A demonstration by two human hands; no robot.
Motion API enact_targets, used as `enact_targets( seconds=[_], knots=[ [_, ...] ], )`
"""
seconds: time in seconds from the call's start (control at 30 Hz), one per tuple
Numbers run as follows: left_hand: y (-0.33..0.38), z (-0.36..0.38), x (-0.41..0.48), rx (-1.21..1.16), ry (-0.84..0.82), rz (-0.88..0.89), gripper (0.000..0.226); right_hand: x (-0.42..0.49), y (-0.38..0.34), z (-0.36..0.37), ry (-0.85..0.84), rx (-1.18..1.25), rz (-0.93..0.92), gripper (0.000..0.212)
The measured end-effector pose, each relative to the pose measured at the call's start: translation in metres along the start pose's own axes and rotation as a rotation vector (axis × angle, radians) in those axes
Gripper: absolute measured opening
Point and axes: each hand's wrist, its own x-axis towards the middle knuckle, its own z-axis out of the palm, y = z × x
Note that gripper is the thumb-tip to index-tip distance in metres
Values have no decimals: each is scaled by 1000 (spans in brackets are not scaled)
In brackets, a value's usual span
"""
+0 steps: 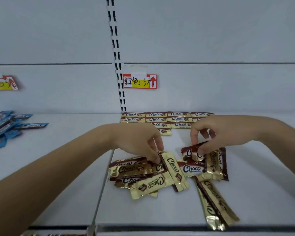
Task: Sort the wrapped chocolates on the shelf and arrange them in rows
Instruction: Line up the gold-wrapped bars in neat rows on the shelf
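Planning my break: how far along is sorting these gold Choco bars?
Done: several rows at the back of the shelf, the front ones partial. In hand: the left hand and right hand each pinch a bar from the loose pile. Left: that pile, one stray bar near the front edge, and the blue heap.

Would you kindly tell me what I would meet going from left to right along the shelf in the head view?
A pile of blue chocolates → left hand pinching a gold chocolate → right hand pinching a dark-red chocolate.

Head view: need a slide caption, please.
Left hand and right hand pinch Choco bars from the pile; rows lie behind.
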Motion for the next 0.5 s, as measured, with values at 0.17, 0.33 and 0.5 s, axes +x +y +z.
enact_targets(
  seconds=[0.17,0.33,0.5],
  knots=[
    [-1,1,-1,-22,15,-8,19,-10,8,-1,-4,332,-29,13],
    [-2,6,0,-90,78,20,13,-9,22,-3,208,451,14,15],
    [-4,3,-9,-66,31,-9,31,-5,25,2,264,443,40,16]
  ],
)
